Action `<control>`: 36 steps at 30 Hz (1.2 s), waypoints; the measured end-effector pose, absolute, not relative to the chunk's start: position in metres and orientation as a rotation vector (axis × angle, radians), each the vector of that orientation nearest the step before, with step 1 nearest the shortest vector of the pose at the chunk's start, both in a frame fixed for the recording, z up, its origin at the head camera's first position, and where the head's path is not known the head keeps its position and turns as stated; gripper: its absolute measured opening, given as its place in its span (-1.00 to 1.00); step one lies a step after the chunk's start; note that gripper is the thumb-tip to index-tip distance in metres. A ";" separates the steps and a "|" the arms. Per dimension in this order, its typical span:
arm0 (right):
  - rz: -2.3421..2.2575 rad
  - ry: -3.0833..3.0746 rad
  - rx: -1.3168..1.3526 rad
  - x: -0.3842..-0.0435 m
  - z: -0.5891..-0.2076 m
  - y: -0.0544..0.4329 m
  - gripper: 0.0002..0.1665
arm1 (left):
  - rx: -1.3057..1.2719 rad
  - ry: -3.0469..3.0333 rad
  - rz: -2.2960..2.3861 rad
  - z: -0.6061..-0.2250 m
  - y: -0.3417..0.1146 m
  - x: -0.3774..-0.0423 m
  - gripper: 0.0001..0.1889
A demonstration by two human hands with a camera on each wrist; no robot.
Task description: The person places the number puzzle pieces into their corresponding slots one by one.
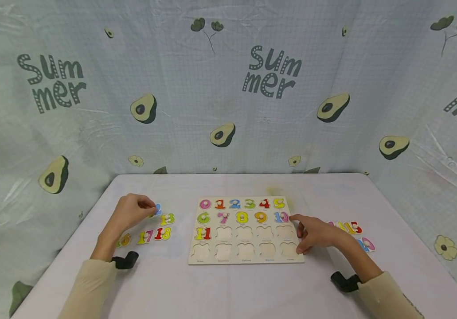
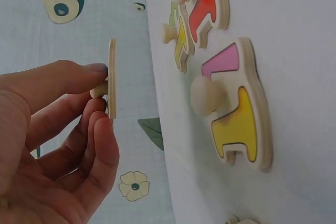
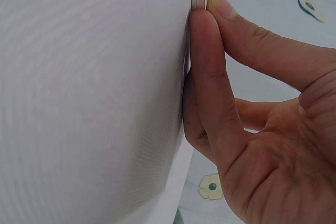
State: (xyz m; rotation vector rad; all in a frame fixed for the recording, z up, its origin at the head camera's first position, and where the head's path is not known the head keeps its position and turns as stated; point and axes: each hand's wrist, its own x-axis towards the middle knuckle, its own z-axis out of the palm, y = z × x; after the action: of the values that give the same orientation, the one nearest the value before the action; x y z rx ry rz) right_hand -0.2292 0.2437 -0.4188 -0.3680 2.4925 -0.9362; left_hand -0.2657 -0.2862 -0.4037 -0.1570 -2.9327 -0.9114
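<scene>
My left hand (image 1: 134,210) is over the left part of the table, pinching a wooden number piece (image 2: 112,80) by its round knob. In the left wrist view that piece shows edge-on; its blue part peeks past the fingers in the head view. Loose near this hand lie the 13 (image 1: 167,219), the 17 (image 2: 239,108) and the 18 (image 1: 162,233). My right hand (image 1: 317,232) grips the right edge of the wooden number puzzle board (image 1: 248,260), fingertips at its rim beside the 10 and at the lower corner. Pieces 0 to 11 sit in the board's upper slots.
Another loose piece (image 1: 123,240) lies partly behind the left wrist. Right of the board, partly behind the right arm, are a 15 (image 1: 353,227) and a blue-and-pink piece (image 1: 367,244). A patterned cloth (image 1: 228,88) hangs behind the white table (image 1: 228,292).
</scene>
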 end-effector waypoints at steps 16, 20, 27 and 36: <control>-0.929 2.500 -0.357 -0.230 -0.419 0.243 0.10 | -0.199 -2.916 -0.897 -0.391 -0.267 -0.261 -0.80; -0.915 2.508 -0.354 -0.229 -0.419 0.243 0.10 | -0.204 -2.912 -0.896 -0.390 -0.262 -0.261 -0.80; -0.908 2.514 -0.340 -0.228 -0.417 0.241 0.10 | -0.223 -2.894 -0.909 -0.390 -0.252 -0.260 -0.81; -0.919 2.507 -0.344 -0.227 -0.415 0.241 0.10 | -0.249 -2.850 -0.940 -0.390 -0.243 -0.258 -0.84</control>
State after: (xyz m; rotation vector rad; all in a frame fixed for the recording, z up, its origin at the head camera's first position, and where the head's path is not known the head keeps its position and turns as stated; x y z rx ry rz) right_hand -0.2266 0.2410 -0.4152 -0.3439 2.5066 -0.9187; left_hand -0.2580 -0.2428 -0.3896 -0.2490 -2.8495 -0.9404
